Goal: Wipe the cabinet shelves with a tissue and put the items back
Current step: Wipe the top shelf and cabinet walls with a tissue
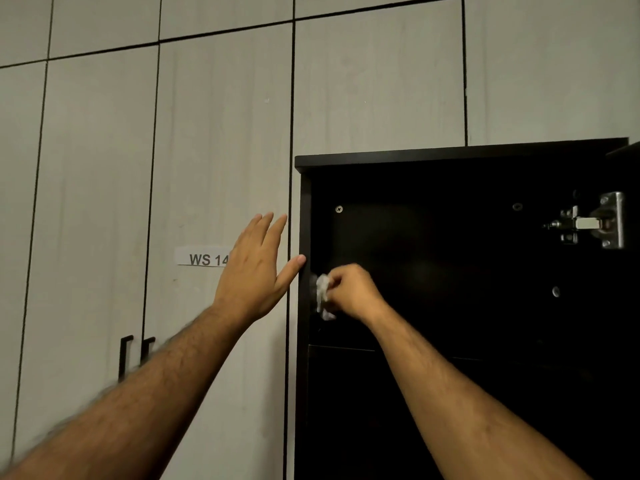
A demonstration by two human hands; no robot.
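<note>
Two hands at mid-frame. Left hand (254,268): fingers straight and spread, flat against the pale panel door (221,150) beside a label (202,257) reading "WS 14", thumb touching the cabinet's front edge. Right hand (353,289): curled round a crumpled white tissue (323,296), pressed to the inner left wall of the open dark cabinet (450,157). Progress, by judgement: wiping under way; the shelf (341,348) below looks bare, no items in view, so their return remains. Room: pale panelled wall, black handles (125,356) lower left, metal hinge (588,221) at right.
</note>
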